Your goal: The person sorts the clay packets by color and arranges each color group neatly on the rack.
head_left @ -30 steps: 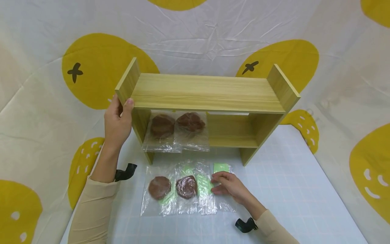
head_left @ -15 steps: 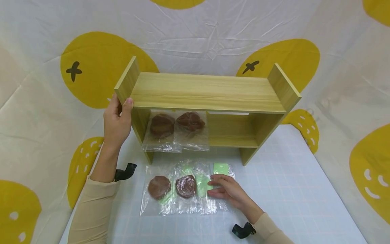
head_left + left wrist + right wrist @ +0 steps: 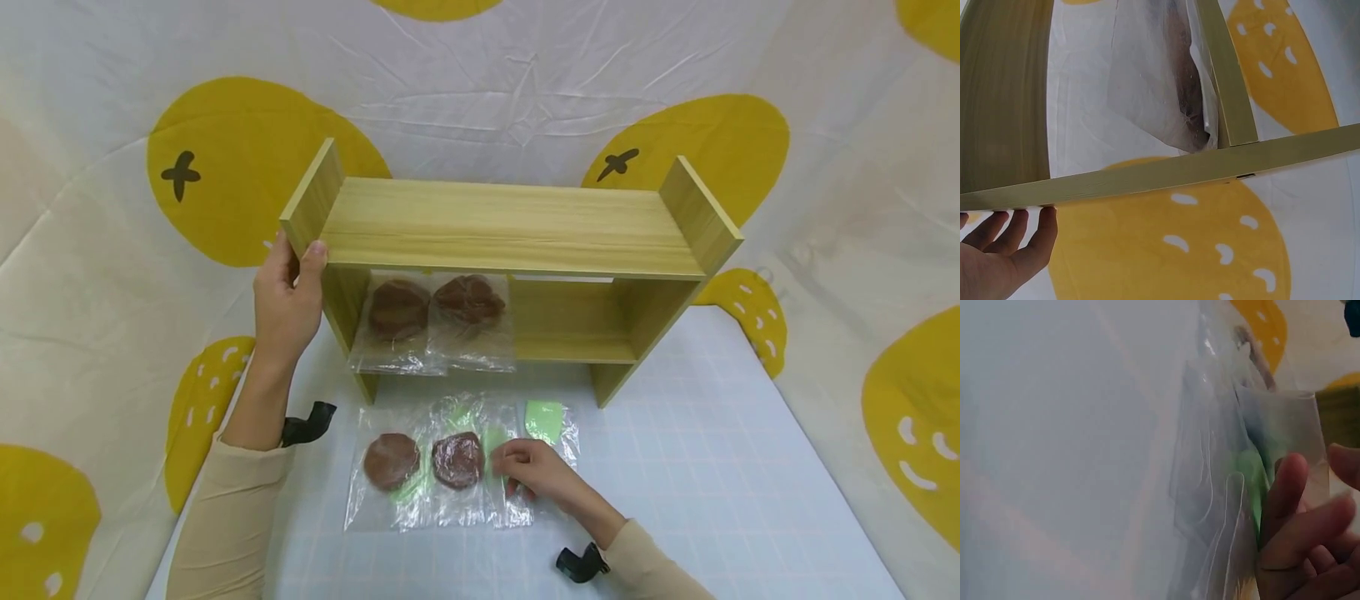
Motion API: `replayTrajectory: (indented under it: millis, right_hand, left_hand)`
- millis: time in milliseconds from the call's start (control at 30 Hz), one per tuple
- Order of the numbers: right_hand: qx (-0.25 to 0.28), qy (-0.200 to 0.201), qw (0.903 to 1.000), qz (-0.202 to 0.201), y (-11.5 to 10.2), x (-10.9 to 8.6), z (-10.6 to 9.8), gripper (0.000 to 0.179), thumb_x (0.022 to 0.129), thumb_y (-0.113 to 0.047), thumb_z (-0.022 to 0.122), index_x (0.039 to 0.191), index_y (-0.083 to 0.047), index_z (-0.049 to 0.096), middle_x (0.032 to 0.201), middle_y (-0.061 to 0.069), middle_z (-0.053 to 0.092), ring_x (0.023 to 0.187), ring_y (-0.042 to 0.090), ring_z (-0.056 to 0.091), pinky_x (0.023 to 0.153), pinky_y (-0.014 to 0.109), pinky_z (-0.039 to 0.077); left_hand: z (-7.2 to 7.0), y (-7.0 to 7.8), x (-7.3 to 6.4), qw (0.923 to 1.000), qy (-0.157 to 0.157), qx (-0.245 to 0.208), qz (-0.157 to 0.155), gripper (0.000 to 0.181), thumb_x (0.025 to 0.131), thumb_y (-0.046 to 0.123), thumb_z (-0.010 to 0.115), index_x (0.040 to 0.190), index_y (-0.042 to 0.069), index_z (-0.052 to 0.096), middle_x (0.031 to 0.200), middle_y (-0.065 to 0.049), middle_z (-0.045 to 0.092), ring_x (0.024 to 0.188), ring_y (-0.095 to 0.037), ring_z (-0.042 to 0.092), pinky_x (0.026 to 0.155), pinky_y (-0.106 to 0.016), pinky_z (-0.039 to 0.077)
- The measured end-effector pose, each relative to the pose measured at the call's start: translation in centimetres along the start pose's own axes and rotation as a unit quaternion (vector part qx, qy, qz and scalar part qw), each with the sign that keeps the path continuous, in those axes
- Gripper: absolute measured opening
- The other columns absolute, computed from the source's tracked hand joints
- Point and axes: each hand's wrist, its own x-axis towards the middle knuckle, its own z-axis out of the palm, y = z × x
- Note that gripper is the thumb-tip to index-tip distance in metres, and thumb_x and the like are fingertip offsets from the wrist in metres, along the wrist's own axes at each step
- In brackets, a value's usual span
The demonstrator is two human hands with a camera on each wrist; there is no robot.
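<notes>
In the head view, I see the left hand [image 3: 288, 304] gripping the wooden shelf [image 3: 510, 221] at centre left; at lower centre, the right hand's [image 3: 536, 471] bent fingers lie over a clear plastic bag [image 3: 510, 508] showing green. In the left wrist view, fingertips [image 3: 1048, 220] meet the shelf's edge, lower left. In the right wrist view, plastic sits just left of the fingers; I can't tell whether they pinch it.

upright wooden shelf [image 3: 510, 225], clear plastic bags [image 3: 512, 510] lying in front, some showing green

Plain beige sleeves [image 3: 232, 517], lightly creased, are showing on both sides, and a bent black fitting [image 3: 309, 423] is jutting out beside each.
</notes>
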Motion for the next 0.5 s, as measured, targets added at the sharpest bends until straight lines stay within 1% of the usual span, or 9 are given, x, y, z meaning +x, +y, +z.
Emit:
replayTrajectory:
  millis: [100, 200, 267, 367, 500]
  right_hand:
    - [-0.034, -0.001, 0.9993, -0.017, -0.1, 0.2, 0.6, 0.016, 0.094, -0.019, 0.069, 0.095, -0.003, 0.072, 0.064, 0.011, 0.064, 0.049, 0.012, 0.052, 0.041, 0.022, 0.032]
    - [-0.039, 0.011, 0.9987, -0.03, -0.2, 0.2, 1.0, 0.015, 0.094, -0.017, 0.07, 0.088, -0.003, 0.069, 0.06, 0.004, 0.059, 0.047, 0.009, 0.048, 0.041, 0.022, 0.031]
    - [-0.025, 0.023, 0.999, -0.029, -0.3, 0.2, 1.2, 0.014, 0.094, -0.017, 0.069, 0.089, -0.004, 0.066, 0.06, 0.0, 0.054, 0.045, 0.009, 0.044, 0.041, 0.022, 0.033]
    - [0.009, 0.048, 0.9985, -0.025, -0.3, 0.2, 1.2, 0.018, 0.095, -0.016, 0.067, 0.087, -0.003, 0.059, 0.064, -0.003, 0.048, 0.048, 0.009, 0.039, 0.045, 0.023, 0.035]
    - [0.058, 0.082, 0.9949, -0.014, -0.2, 0.2, 1.3, 0.018, 0.096, -0.013, 0.064, 0.089, 0.0, 0.055, 0.065, -0.005, 0.043, 0.056, 0.008, 0.039, 0.051, 0.022, 0.036]
  left_hand:
    - [-0.1, 0.0, 0.0, 1.0, -0.002, 0.004, -0.004, 0.036, 0.103, 0.026, 0.056, 0.136, 0.013, 0.059, 0.12, -0.007, 0.063, 0.106, -0.017, 0.057, 0.086, -0.029, 0.049]
    - [-0.1, 0.1, 0.0, 1.0, -0.004, 0.003, -0.002, 0.036, 0.103, 0.026, 0.056, 0.137, 0.013, 0.059, 0.121, -0.008, 0.063, 0.106, -0.018, 0.057, 0.088, -0.031, 0.049]
    - [-0.1, 0.1, 0.0, 1.0, -0.005, 0.001, -0.001, 0.036, 0.103, 0.026, 0.055, 0.137, 0.013, 0.059, 0.122, -0.008, 0.063, 0.106, -0.018, 0.057, 0.089, -0.031, 0.049]
    - [0.0, 0.1, 0.0, 1.0, -0.004, 0.0, 0.0, 0.035, 0.103, 0.025, 0.055, 0.136, 0.012, 0.06, 0.12, -0.007, 0.063, 0.105, -0.018, 0.057, 0.088, -0.03, 0.049]
    - [0.0, 0.1, 0.0, 1.0, -0.001, 0.002, -0.004, 0.035, 0.103, 0.026, 0.055, 0.135, 0.012, 0.06, 0.117, -0.006, 0.063, 0.104, -0.018, 0.057, 0.086, -0.028, 0.049]
